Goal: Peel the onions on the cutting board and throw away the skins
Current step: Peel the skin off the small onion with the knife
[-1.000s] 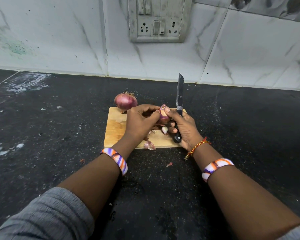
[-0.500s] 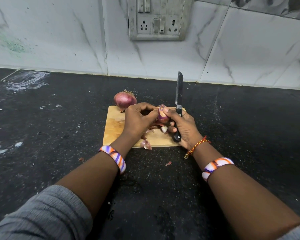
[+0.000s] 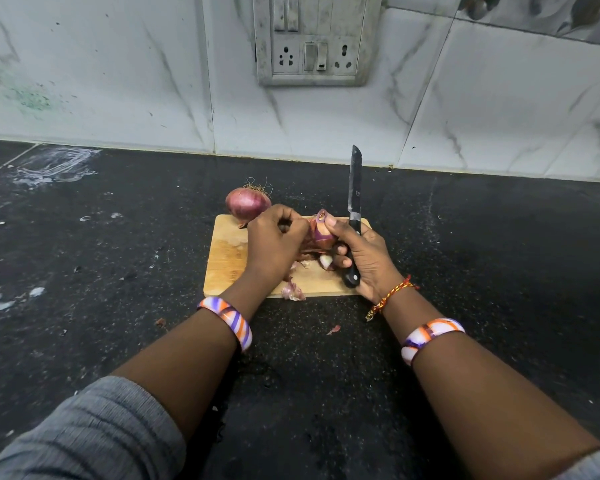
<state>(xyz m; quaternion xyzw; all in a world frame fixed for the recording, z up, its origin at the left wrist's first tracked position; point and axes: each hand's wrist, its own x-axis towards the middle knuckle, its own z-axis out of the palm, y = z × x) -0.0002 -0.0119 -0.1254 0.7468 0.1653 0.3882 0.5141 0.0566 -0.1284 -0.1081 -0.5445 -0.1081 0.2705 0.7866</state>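
A wooden cutting board (image 3: 227,261) lies on the black counter. Above its middle, a partly peeled red onion (image 3: 321,232) is held between both hands. My left hand (image 3: 274,245) curls round the onion's left side, fingers pinching at its skin. My right hand (image 3: 364,258) presses its thumb on the onion's top while gripping a black-handled knife (image 3: 354,202), blade pointing away toward the wall. A whole unpeeled onion (image 3: 247,203) with dry roots sits at the board's far left corner. Skin scraps (image 3: 293,292) lie on the board's near edge; more are under my hands.
Small skin bits (image 3: 334,329) lie on the dark counter (image 3: 118,271) near the board. A tiled wall with a switch and socket panel (image 3: 314,39) rises behind. White smears mark the counter at the left.
My left hand has curled tighter and pulled slightly left from the onion's top. The right hand and knife keep their place.
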